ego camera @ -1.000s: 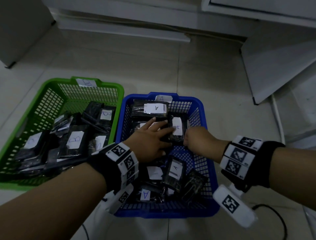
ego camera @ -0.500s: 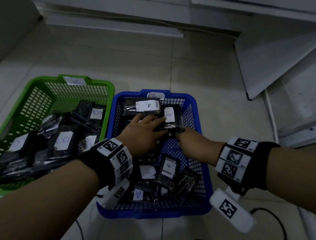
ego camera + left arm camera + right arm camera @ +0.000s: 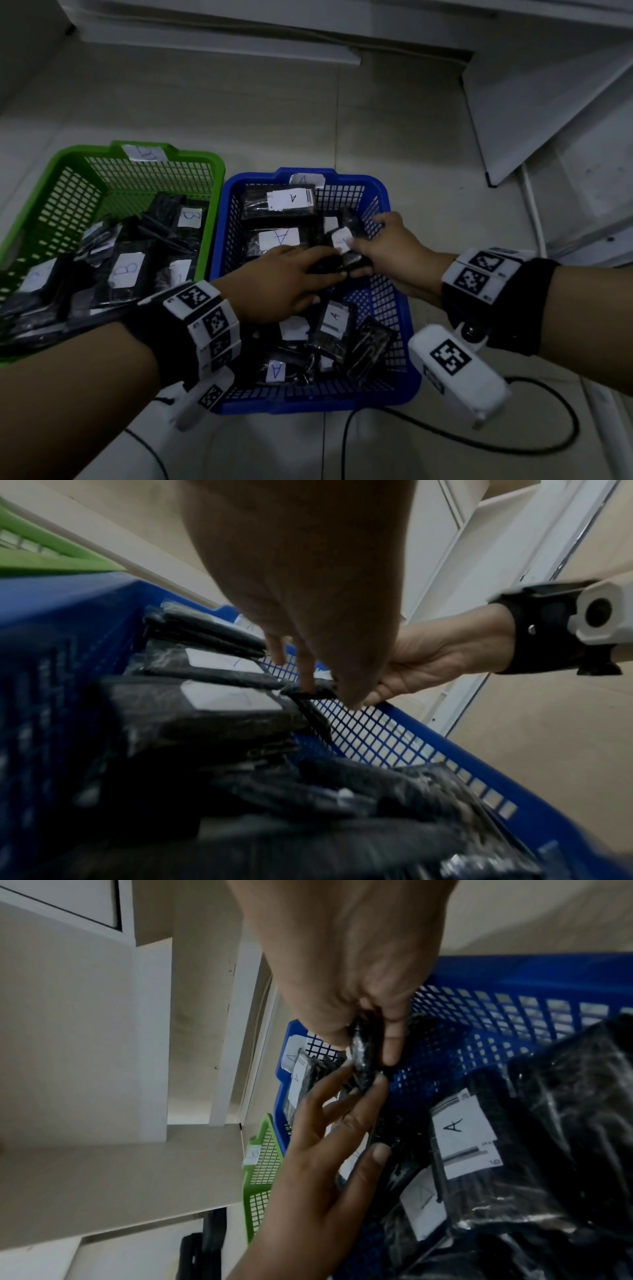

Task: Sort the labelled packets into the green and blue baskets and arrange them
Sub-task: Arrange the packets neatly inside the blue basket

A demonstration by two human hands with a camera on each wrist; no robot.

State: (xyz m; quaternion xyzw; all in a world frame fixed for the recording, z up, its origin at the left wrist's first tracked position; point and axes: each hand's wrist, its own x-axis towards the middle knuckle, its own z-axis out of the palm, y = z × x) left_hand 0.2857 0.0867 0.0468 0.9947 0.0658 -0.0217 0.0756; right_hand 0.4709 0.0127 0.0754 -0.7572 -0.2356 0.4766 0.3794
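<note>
A blue basket [image 3: 308,404] holds several black packets labelled A [image 3: 277,240]. Left of it, the green basket [image 3: 102,149] holds black packets labelled B [image 3: 126,270]. My right hand [image 3: 363,251] pinches one black packet [image 3: 349,262] with a white label near the blue basket's right wall. The pinch shows in the right wrist view, where thumb and fingers of the right hand [image 3: 369,1037] clamp the packet [image 3: 361,1056] on edge. My left hand [image 3: 322,270] reaches across with straight fingers, whose tips touch that packet's near end [image 3: 315,693].
Both baskets stand on a pale tiled floor. A white panel [image 3: 548,102] leans at the right and a white ledge [image 3: 239,44] runs along the back. A black cable [image 3: 513,445] loops on the floor by the blue basket's front right corner.
My right hand has brought the labelled packet toward the basket's right side and turned it on edge. My left hand slid right off the rear packets to touch it.
</note>
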